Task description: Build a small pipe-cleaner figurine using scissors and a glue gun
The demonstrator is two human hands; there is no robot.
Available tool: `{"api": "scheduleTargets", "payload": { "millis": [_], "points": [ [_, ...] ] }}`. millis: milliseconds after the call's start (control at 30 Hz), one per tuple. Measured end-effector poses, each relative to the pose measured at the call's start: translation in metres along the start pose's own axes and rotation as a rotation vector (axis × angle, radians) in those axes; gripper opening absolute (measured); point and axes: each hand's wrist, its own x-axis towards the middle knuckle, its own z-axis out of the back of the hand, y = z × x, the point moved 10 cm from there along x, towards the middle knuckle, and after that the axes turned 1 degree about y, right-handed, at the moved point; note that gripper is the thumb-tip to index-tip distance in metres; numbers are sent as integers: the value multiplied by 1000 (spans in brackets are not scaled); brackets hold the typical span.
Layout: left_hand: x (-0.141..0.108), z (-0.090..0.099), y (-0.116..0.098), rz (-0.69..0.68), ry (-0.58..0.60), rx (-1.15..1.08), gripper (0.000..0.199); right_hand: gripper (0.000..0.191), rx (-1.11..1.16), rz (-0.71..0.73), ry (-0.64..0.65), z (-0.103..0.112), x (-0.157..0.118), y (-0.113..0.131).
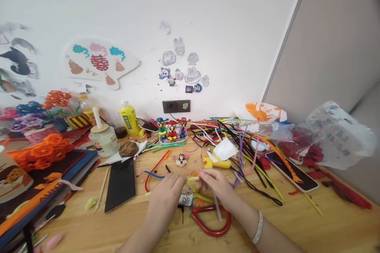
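Observation:
My left hand [168,191] is closed, fingertips pinched at one end of a yellow pipe cleaner [192,180]. Facing it, my right hand [218,187] pinches near the other end, thumb and forefinger together; its lower fingers are partly hidden. Just under the hands lie red-handled scissors [204,230] and a small silver metal piece [186,199]. A pale translucent stick [218,209] slants down below my right palm; whether the hand touches it, I cannot tell. Beyond the fingers sit a small doll-like head [181,160] and a yellow glue gun [218,163].
A black tablet [120,185] lies to the left, near a glass jar [103,140]. Three small figures [171,130] stand at the back. Tangled pipe cleaners [237,138] spread behind my right hand, beside a phone [297,174] and a plastic bag [335,134].

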Motion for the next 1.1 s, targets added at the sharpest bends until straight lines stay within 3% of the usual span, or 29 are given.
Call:
{"api": "scheduleTargets", "payload": {
  "millis": [300,433,600,700,900,1100],
  "points": [
    [-6,6,-6,-49,-113,-56,22,24,342,-281,247,-31,-18,-16],
    [-7,5,-2,1,-149,-138,25,22,507,-297,305,-42,-21,-16],
    [-3,-11,10,194,-16,-493,26,22,538,-162,193,-28,-15,-3],
    [-1,-17,6,256,86,-689,29,24,549,-133,173,-23,-13,0],
    [-1,-29,6,328,201,-790,32,28,425,-158,260,-29,-16,-4],
    [-2,-39,10,352,258,-884,31,29,483,-179,319,-37,-16,-10]
  ]
}}
